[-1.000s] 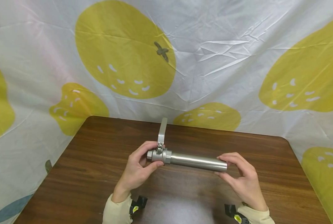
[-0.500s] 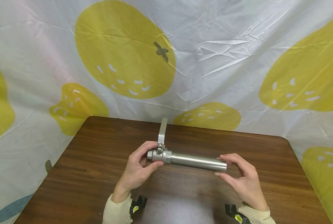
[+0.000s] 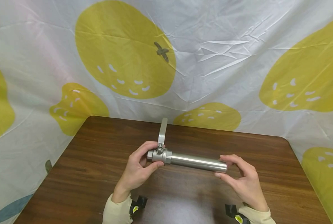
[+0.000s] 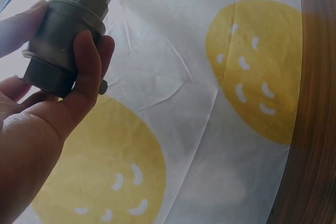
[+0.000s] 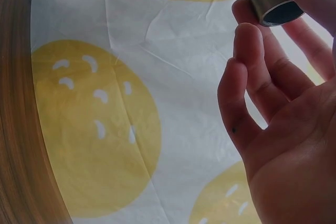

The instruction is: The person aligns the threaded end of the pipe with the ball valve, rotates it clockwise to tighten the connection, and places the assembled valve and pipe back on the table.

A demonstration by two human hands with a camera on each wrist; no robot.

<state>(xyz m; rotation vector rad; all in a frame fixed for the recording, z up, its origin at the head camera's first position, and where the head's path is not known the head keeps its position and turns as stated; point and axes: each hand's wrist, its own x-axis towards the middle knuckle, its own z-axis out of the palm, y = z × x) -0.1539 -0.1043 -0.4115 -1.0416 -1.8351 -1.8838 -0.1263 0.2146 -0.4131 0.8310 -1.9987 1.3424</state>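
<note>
A steel ball valve [image 3: 158, 155] with a flat lever handle [image 3: 162, 132] pointing away from me is joined to a long steel pipe [image 3: 197, 162]. The assembly is held level above the brown table [image 3: 85, 174]. My left hand [image 3: 138, 168] grips the valve body [image 4: 63, 40] with fingers and thumb curled round it. My right hand [image 3: 240, 177] holds the pipe's open right end [image 5: 273, 3] between thumb and curled fingers.
A white cloth with large yellow fruit prints [image 3: 124, 49] hangs behind and around the table. The table's rounded far edge [image 3: 183, 126] lies just beyond the valve handle. Cream sleeves and dark wrist mounts [image 3: 137, 203] show at the bottom.
The right fingers have shifted slightly on the pipe end, and the pipe's right end sits a touch lower. The left hand and valve have stayed put.
</note>
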